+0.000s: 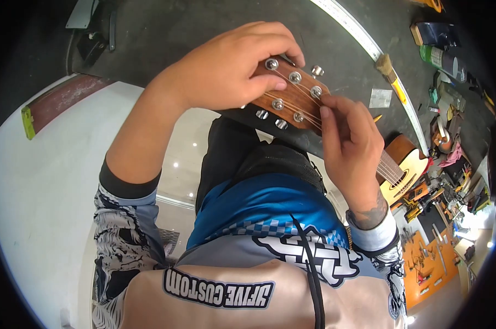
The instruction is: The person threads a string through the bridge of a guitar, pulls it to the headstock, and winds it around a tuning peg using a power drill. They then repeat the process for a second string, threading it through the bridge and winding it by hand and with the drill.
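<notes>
A guitar (418, 167) lies with its pale body at the right and its neck running behind my right hand. Its brown wooden headstock (287, 98) is in the centre, with metal tuning posts, pegs and strings. My left hand (226, 68) is wrapped over the headstock's far left end, its thumb on the front face and its fingers over the upper edge. Close by the lower right of the headstock, my right hand (352, 137) has thumb and index finger nearly together at the strings. What lies between those fingertips is too small to make out.
A brush (386, 68) and a yellow tool (400, 92) lie by a long metal ruler (352, 26) on the dark bench. A small paper (380, 98) is near them. Bottles and tools crowd the right; an orange tool board (431, 268) is below. A white surface (45, 192) fills the left.
</notes>
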Tool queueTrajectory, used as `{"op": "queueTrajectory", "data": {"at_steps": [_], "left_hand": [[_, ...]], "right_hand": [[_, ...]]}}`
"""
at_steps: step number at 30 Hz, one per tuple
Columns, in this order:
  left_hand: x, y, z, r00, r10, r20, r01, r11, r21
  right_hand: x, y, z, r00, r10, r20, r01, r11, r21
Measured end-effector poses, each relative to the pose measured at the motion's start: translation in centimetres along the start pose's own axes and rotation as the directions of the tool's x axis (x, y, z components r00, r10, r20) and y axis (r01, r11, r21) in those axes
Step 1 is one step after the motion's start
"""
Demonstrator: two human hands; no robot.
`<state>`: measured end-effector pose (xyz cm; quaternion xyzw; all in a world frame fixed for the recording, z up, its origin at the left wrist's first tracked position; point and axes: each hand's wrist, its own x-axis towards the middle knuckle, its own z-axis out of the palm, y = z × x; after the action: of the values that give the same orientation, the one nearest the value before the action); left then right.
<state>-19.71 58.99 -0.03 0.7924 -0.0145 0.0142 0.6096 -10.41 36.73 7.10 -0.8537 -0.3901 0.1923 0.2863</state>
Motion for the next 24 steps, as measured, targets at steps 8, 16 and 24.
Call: {"op": "queueTrajectory", "data": {"at_steps": [8, 16, 24], "left_hand": [[0.1, -0.8, 0.0, 0.998, 0.047, -0.044, -0.048, 0.999, -0.016], [0.7, -1.9, 0.0, 0.989, 0.139, -0.053, -0.14, 0.99, -0.009], [1.6, -1.6, -0.6, 0.993, 0.102, 0.062, -0.098, 0.994, -0.056]], "right_hand": [[0.3, -0.5, -0.6, 0.994, 0.062, 0.091, -0.053, 0.993, -0.102], [0.9, -0.7, -1.1, 0.981, 0.119, 0.153, -0.104, 0.989, -0.101], [1.4, -0.8, -1.7, 0.97, 0.143, 0.194, -0.116, 0.983, -0.145]]}}
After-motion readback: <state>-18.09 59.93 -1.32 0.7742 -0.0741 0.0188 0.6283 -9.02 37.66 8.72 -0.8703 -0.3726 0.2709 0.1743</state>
